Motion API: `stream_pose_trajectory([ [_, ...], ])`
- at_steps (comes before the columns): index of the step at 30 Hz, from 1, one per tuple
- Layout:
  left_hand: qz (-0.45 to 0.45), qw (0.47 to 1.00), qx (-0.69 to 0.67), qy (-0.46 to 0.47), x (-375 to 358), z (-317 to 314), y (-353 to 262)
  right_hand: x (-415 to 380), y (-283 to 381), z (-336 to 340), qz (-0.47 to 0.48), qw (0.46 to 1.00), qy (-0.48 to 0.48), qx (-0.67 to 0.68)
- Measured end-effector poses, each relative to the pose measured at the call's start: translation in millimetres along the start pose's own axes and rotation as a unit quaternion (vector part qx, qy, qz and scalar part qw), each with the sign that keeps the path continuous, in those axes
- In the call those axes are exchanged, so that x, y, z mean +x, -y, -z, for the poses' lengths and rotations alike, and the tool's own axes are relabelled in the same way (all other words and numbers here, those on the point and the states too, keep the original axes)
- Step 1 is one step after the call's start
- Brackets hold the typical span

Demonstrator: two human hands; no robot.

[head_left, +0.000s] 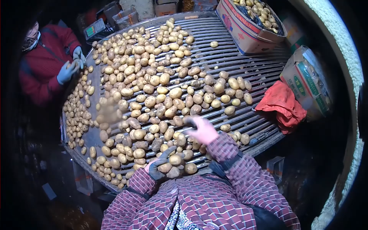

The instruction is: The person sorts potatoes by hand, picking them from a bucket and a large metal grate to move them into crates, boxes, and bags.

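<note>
Potatoes [130,71] lie in a broad heap over the slatted metal table [207,30]. At the near edge my left hand [158,165], in a dark glove, curls around several potatoes [165,167] close to my body. My right hand [203,130], in a pink and dark glove, is over the slats to the right of centre, beside the potatoes. It is smeared by motion, and whether its fingers hold anything cannot be made out.
Across the table at the left, a person in a dark red jacket [46,57] has gloved hands together. A full potato carton [245,32] stands at the back right. Red cloth [281,107] and another carton [306,80] sit at the right edge.
</note>
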State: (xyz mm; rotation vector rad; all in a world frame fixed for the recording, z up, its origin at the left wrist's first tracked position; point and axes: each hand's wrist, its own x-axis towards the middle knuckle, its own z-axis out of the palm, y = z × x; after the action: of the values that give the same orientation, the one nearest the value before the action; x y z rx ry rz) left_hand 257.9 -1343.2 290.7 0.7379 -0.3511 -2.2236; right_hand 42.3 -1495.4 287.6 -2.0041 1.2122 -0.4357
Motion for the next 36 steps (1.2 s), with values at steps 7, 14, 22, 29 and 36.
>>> stream_pose_trajectory([
  [7, -0.090, 0.931, 0.354, 0.026, -8.1, -1.8, -1.5, 80.2, -19.8, -30.2, -0.057, 0.961, 0.034, -0.268],
  [14, 0.006, 0.988, -0.149, 0.033, 4.3, 19.1, 14.3, -1.0, 28.4, -22.6, 0.012, 0.989, 0.108, 0.100],
  [22, -0.206, 0.878, 0.427, 0.064, -0.4, 17.9, 8.9, 77.6, -44.8, 30.2, 0.002, 0.946, -0.100, -0.308],
  [29, -0.220, 0.905, 0.362, -0.020, -6.9, 29.6, 15.5, 5.1, -22.9, 14.1, 0.055, 0.985, 0.076, -0.144],
  [36, -0.070, 0.996, 0.033, -0.045, 8.0, 50.4, 28.5, 28.4, -68.6, 18.7, 0.001, 0.943, 0.008, -0.332],
])
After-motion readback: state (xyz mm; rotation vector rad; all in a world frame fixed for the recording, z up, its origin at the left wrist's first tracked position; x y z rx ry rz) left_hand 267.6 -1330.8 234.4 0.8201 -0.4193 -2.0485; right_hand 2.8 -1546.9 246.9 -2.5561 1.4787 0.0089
